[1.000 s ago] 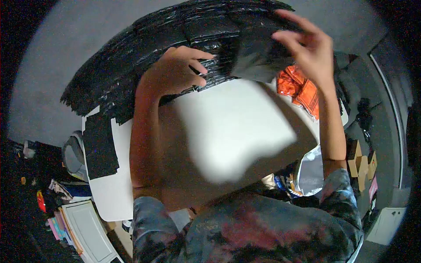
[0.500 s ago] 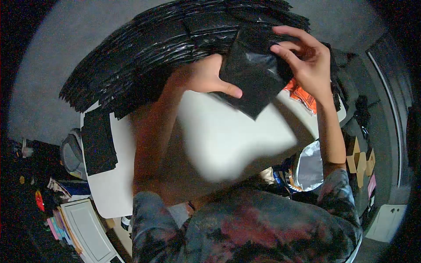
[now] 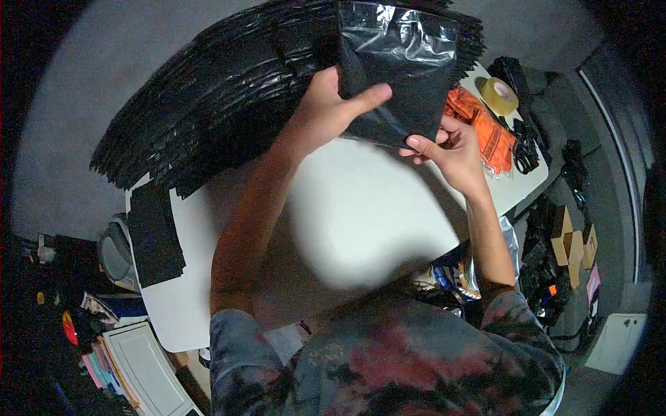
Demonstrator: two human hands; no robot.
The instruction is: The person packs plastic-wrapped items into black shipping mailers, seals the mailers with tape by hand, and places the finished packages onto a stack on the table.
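Note:
A black plastic bag [image 3: 399, 76] with a shiny, clear-looking top edge is held up over the far side of the white table [image 3: 368, 201]. My left hand [image 3: 333, 111] grips its left side, thumb across the front and fingers hidden behind. At the bag's lower right corner, my right hand [image 3: 447, 149] pinches it between thumb and fingers. Behind and left of the bag lies a long, fanned row of many black bags [image 3: 215, 97].
Orange packets [image 3: 489, 139] lie at the table's right, beside a yellow tape roll [image 3: 499, 96] and black-handled scissors [image 3: 528, 149]. A flat black stack [image 3: 156, 232] sits at the left edge. Open cardboard boxes [image 3: 572, 246] stand beyond the right side.
One black bag has come away from the row and is now upright between my hands. My right hand has moved down to its lower corner; my left hand has moved right. The tape roll has come into view.

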